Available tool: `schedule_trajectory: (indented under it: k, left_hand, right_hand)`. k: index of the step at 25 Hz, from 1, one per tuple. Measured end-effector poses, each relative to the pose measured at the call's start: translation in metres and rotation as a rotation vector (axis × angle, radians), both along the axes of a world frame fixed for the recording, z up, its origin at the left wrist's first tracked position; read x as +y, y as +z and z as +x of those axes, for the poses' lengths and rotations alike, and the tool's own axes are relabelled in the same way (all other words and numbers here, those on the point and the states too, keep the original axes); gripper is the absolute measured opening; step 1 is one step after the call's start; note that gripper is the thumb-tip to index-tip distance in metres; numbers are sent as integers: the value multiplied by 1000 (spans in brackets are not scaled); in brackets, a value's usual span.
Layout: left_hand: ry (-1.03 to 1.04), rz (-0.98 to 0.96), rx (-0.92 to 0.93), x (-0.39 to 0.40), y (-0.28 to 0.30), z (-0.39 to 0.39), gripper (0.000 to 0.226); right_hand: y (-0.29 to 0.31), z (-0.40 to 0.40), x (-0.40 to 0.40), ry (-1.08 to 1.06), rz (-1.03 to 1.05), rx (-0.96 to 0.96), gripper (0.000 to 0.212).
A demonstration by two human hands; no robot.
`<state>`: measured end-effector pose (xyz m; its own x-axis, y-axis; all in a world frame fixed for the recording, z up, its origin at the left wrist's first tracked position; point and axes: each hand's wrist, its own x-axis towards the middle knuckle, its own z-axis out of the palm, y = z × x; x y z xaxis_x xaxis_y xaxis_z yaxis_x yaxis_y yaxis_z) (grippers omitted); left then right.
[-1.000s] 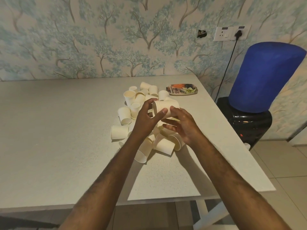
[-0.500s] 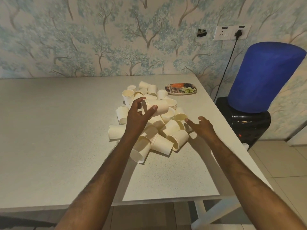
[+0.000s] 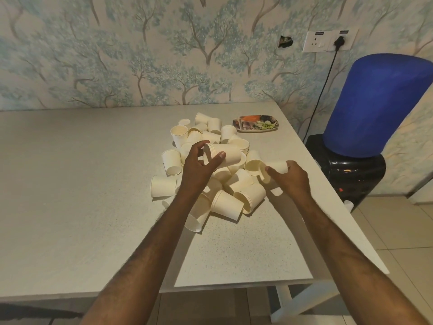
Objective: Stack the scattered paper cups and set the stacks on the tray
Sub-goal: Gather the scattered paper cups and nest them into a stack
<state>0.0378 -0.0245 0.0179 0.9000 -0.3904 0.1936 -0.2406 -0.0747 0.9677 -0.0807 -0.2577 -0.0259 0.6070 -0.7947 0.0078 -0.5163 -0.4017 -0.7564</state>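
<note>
Two hands engaged: left hand [image 3: 199,164] grips nested stack [image 3: 222,156] above cup pile [image 3: 225,195] mid-table, right hand [image 3: 289,178] pinches loose cup [image 3: 275,168] near right edge; advise aligning mouths squarely before nesting, tray [image 3: 255,123] waiting toward far-right corner.

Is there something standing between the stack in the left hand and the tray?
Yes. The left hand holds the stack above the pile. Between it and the tray at the far right lie several loose cups. The path is open only if the stack stays lifted over them.
</note>
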Motion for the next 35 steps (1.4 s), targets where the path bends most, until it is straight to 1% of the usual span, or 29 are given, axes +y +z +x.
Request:
schedule_trajectory:
  k: [3, 5, 7, 9, 11, 13, 18, 20, 21, 22, 24, 26, 27, 29, 30, 32, 35]
  left_hand:
    - [-12, 46, -17, -10, -2, -5, 48]
    - [-25, 76, -12, -16, -3, -8, 54]
    - [-27, 79, -14, -19, -4, -10, 61]
    - [-15, 57, -13, -19, -4, -10, 57]
    - [-33, 68, -7, -18, -3, -9, 58]
    - [-64, 84, -2, -17, -2, -11, 65]
    - [-70, 18, 21, -13, 2, -10, 51]
    - [-31, -12, 41, -7, 3, -6, 50]
    - [-10, -29, 53, -4, 3, -4, 51]
    - [6, -41, 64, -1, 3, -2, 51]
    - [31, -46, 74, 5, 2, 2, 53]
    - [54, -40, 79, 9, 2, 6, 56]
    - [64, -37, 82, 10, 2, 7, 57]
    - [69, -33, 84, 10, 2, 7, 60]
    - [66, -31, 82, 9, 2, 7, 61]
    - [57, -30, 77, 8, 3, 4, 63]
    - [44, -33, 74, 7, 3, 1, 63]
  right_hand:
    - [12, -7, 10, -30, -24, -164, 68]
    - [21, -5, 24, 31, 40, -259, 66]
    - [30, -1, 37, 94, 126, -341, 60]
    - [36, 2, 45, 137, 229, -424, 54]
    - [40, 6, 53, 175, 352, -460, 48]
    - [41, 11, 62, 235, 433, -477, 43]
    - [37, 14, 62, 335, 381, -452, 28]
    - [27, 10, 52, 255, 243, -349, 27]
    - [19, 7, 46, 221, 160, -258, 29]
    - [9, 2, 39, 242, 102, -157, 34]
    - [-13, -9, 27, 440, 20, 30, 44]
    - [-32, -19, 18, 630, -121, 156, 57]
    - [-37, -22, 16, 680, -205, 199, 64]
    - [-44, -26, 18, 707, -344, 233, 73]
    - [-46, -26, 21, 704, -408, 219, 76]
    - [-48, -26, 26, 683, -507, 145, 75]
    - [-46, -29, 27, 659, -551, 27, 70]
